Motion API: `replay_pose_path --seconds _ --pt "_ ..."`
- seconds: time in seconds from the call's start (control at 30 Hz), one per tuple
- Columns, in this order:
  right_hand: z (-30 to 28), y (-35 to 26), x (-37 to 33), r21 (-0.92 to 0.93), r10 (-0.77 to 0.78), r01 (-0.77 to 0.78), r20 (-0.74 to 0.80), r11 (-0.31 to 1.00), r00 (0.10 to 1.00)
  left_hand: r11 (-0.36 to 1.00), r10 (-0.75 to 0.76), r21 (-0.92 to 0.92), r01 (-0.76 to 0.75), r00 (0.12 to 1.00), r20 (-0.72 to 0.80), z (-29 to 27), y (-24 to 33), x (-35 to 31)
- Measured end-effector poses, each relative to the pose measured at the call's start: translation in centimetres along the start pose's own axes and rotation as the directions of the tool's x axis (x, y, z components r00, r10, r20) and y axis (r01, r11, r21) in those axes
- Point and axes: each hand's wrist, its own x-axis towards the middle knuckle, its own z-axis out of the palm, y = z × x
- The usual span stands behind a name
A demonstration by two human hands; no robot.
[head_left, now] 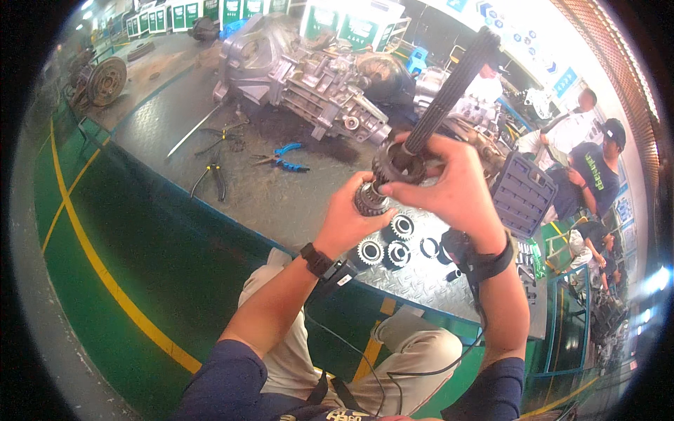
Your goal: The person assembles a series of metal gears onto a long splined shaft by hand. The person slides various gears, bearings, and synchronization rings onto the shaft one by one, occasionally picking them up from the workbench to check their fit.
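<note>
Above the bench I hold a long splined gear shaft [449, 95], tilted with its far end up and to the right. My left hand [345, 219] grips the small gear [370, 199] at the shaft's lower end. Closed around a larger toothed gear [399, 165] is my right hand [449, 184]; that gear surrounds the shaft. The right fingers partly hide how the gear sits. Below my hands, a gear [402, 226], a second gear [371, 252] and a third gear [399, 254] lie on the metal plate beside a dark ring [430, 247].
A gearbox housing [309, 88] stands behind my hands on the metal bench [158, 119]. Pliers with blue handles [284, 158] and yellow-black pliers [210, 182] lie at left. An open tool case [523, 193] stands at right. Several people are beyond it.
</note>
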Motion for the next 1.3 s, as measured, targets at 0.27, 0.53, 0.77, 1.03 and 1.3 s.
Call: replay_pose_path --seconds 0.27,0.53,0.77,1.03,1.3 --pt "2.9 3.7 -2.5 0.183 0.129 -0.138 0.063 0.973 0.99 0.956 -0.087 -0.279 0.092 0.996 0.033 0.9 0.0 0.0" --pt "2.3 3.6 -2.0 0.021 0.058 -0.059 0.084 0.998 0.995 0.941 -0.078 -0.326 0.088 0.996 0.042 0.9 -0.7 -0.1" --pt "2.9 4.8 -2.3 0.101 0.034 -0.046 0.116 0.994 0.993 0.95 -0.04 -0.306 0.054 0.998 0.051 0.7 -0.6 -0.2" --pt "4.7 5.1 -3.9 -0.083 -0.001 -0.005 -0.072 0.997 0.997 0.973 -0.025 -0.227 0.035 0.998 0.049 0.8 -0.5 -0.1" --pt "5.3 3.8 -7.2 -0.314 -0.064 -0.007 -0.213 0.949 0.975 0.99 0.035 -0.139 -0.03 0.999 0.028 0.5 -1.2 -0.2"
